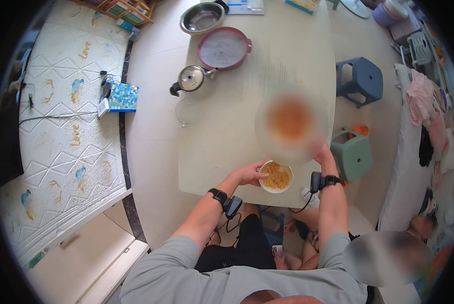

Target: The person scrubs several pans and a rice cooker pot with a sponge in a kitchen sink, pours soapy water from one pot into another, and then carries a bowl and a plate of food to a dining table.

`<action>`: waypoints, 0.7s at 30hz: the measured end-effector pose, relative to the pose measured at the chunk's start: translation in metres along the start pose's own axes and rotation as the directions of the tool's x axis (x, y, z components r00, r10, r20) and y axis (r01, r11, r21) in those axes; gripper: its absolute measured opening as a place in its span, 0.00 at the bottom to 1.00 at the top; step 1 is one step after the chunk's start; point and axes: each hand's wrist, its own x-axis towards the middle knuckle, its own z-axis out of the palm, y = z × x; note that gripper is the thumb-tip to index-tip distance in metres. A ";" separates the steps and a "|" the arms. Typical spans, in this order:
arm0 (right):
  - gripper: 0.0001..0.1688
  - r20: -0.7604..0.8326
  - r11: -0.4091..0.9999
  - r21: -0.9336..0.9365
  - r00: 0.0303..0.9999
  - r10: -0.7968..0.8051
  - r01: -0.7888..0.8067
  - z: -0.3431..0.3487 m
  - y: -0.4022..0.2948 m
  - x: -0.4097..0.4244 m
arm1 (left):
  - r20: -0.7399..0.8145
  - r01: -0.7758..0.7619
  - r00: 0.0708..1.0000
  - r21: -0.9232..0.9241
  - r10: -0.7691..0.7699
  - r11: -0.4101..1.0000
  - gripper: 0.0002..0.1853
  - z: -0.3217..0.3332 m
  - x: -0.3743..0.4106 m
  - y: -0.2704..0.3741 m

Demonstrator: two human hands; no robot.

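My left hand point(254, 174) grips the left side of a white bowl point(292, 182), with the thumb over its rim. Yellow, crumbly food point(275, 177) fills the bowl, which is at the near edge of the pale table point(227, 140). My right hand point(321, 151) reaches to the right edge of a blurred round patch point(290, 121). Orange-brown colour shows in the middle of that patch, but the blur hides what it is. My right fingers are lost in the blur too, so their hold cannot be made out.
A kettle point(192, 78), a red-rimmed round pan point(224, 47), a steel basin point(202, 18) and a clear glass vessel point(186, 111) line the table's left side. Blue point(360, 81) and green point(352, 155) plastic stools stand at right. Another person's hand point(280, 260) holds a phone below.
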 end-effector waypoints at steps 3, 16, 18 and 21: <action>0.25 -0.109 0.998 -0.018 0.992 -0.070 0.068 0.007 0.021 -0.047 | 0.034 -0.031 0.999 -0.088 0.034 0.996 0.35 -0.004 -0.049 -0.016; 0.34 -0.051 0.982 -0.188 0.999 -0.010 0.000 0.080 0.070 -0.126 | -0.169 -0.527 0.850 -0.225 0.500 0.820 0.32 0.034 -0.342 -0.098; 0.35 0.033 0.948 -0.317 0.999 0.011 0.000 0.101 0.081 -0.133 | -0.259 -0.625 0.777 -0.212 0.574 0.751 0.32 0.049 -0.382 -0.135; 0.37 0.360 0.695 -0.645 0.929 -0.090 0.317 0.100 0.112 -0.138 | -0.348 -0.738 0.663 -0.157 0.663 0.656 0.32 0.066 -0.439 -0.194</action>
